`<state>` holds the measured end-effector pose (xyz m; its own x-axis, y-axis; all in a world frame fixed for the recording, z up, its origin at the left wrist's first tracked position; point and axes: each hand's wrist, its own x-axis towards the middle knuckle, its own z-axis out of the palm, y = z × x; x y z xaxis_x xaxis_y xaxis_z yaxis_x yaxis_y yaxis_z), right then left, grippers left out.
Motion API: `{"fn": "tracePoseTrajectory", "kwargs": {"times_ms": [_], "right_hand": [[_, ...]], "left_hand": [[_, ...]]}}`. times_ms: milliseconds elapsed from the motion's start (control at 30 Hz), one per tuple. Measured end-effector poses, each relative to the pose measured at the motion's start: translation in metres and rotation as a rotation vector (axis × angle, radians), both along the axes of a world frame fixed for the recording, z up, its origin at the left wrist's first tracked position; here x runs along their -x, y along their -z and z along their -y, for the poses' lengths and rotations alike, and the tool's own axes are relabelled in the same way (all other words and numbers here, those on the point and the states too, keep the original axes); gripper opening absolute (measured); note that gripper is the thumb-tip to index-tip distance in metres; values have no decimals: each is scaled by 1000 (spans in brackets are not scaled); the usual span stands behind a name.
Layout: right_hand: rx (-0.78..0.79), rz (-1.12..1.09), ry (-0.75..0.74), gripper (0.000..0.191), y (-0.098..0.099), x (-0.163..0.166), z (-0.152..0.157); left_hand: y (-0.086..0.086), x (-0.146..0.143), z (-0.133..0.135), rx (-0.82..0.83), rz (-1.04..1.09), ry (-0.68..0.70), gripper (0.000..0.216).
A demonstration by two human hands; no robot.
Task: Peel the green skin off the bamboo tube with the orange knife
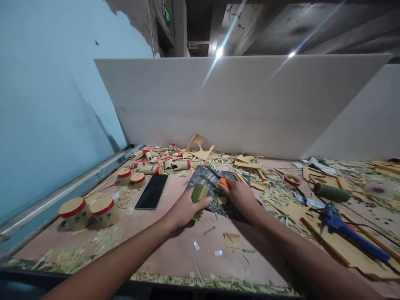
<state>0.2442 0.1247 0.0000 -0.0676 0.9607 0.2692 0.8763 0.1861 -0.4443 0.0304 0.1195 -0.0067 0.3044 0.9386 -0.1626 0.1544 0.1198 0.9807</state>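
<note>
My left hand (187, 206) is closed around a short piece of green bamboo (199, 193), part of its skin shaved to a paler yellow-green. Just to the right, my right hand (240, 198) grips an orange-handled knife (225, 183); its dark blade is blurred and points up and to the left, apart from the bamboo. Beneath both hands lies a dark, scratched cutting mat (200, 176) strewn with shavings. Left of my left hand, a black smartphone (151, 191) lies flat on the table.
Bamboo cups with red-rimmed lids (104, 211) stand at left, with small red-ended bamboo tubes (181, 165) behind. At right lie a blue glue gun (350, 233), a green bamboo tube (331, 192), tape rolls and thin wood offcuts (293, 211). A white panel (237, 104) borders the back.
</note>
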Motion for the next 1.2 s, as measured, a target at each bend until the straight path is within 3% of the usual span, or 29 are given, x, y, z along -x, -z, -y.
{"fn": "tracePoseTrajectory", "kwargs": {"times_ms": [233,433,533,600,700,800,933,1200], "right_hand": [[-3,-295,-186,43,-4,-3,1],[161,-559,-361,35,-10,15,10],[213,-646,-361,35,-14,14,14],[230,-693,-323,36,-16,11,16],[266,-735,-274,36,-19,7,19],[290,-746,-263,35,-19,5,19],[290,-737,-264,34,-17,5,18],[272,-703,-242,34,-13,3,16]], "left_hand": [[-4,3,0,-46,-52,39,54],[-2,3,10,-187,-188,68,57],[-20,7,10,-283,-322,84,50],[-42,21,-1,-368,-586,122,37],[-77,58,-29,-310,-848,91,19],[-94,97,-52,-137,-1172,-11,27],[-89,122,-59,38,-1409,-24,39],[-82,122,-50,106,-1532,66,38]]}}
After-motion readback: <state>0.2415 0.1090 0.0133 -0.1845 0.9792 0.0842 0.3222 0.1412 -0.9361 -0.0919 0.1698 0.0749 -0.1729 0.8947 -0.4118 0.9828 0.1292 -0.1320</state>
